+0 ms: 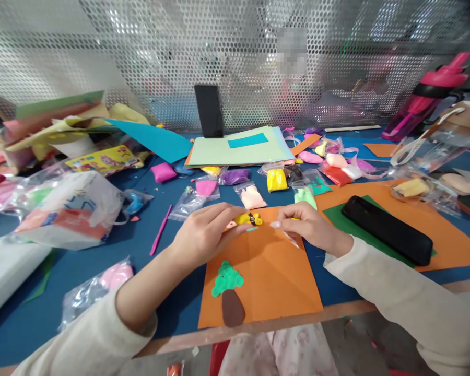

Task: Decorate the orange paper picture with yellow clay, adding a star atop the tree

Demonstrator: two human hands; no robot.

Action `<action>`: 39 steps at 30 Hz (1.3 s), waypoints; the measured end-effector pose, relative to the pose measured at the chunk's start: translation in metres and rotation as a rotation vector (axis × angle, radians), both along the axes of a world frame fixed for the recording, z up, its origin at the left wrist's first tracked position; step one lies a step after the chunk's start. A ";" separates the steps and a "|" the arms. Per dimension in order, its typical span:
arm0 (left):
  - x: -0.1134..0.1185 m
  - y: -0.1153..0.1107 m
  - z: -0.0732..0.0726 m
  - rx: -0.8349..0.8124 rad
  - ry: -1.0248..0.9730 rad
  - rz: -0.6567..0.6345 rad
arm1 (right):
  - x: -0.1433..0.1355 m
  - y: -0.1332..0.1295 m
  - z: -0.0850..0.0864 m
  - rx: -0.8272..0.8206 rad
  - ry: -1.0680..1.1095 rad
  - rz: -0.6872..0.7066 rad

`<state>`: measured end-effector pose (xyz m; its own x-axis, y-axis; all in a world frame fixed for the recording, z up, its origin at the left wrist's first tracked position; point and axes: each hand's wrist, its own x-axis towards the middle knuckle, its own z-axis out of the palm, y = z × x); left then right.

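My left hand (203,230) is closed on a small yellow clay figure (254,219) with black markings, held between thumb and fingers above an orange sheet. To its right, my right hand (307,224) has its fingers pinched together, and a bit of yellow clay (296,219) shows at them. The two hands are a short gap apart. Below them lies the orange paper (278,282), with a green clay treetop (227,279) and a brown trunk (233,308) on its lower left.
Bags of coloured clay, such as a yellow one (277,180), line the area behind my hands. A magenta clay tool (161,230) lies left. A black phone (387,230) rests on green paper at right. A pink bottle (423,99) stands back right; another phone (209,110) leans on the mesh.
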<state>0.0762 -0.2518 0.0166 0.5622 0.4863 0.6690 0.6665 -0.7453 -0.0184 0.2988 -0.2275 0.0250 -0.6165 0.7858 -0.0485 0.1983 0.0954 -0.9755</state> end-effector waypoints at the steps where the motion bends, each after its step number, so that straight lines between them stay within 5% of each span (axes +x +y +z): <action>1: 0.000 0.001 -0.001 0.019 0.006 0.010 | 0.000 0.001 -0.001 -0.006 -0.007 -0.012; 17: -0.006 0.012 -0.016 0.118 0.080 0.037 | 0.001 0.017 -0.010 0.070 0.053 -0.138; 28: -0.002 -0.004 -0.010 0.212 -0.033 0.100 | -0.007 -0.002 -0.004 -0.150 0.131 -0.057; 32: 0.000 -0.005 -0.011 0.202 -0.052 0.011 | -0.008 -0.003 -0.007 -0.284 0.187 -0.041; 39: -0.001 -0.003 -0.010 0.148 0.027 -0.045 | -0.010 -0.005 -0.007 -0.279 0.153 -0.006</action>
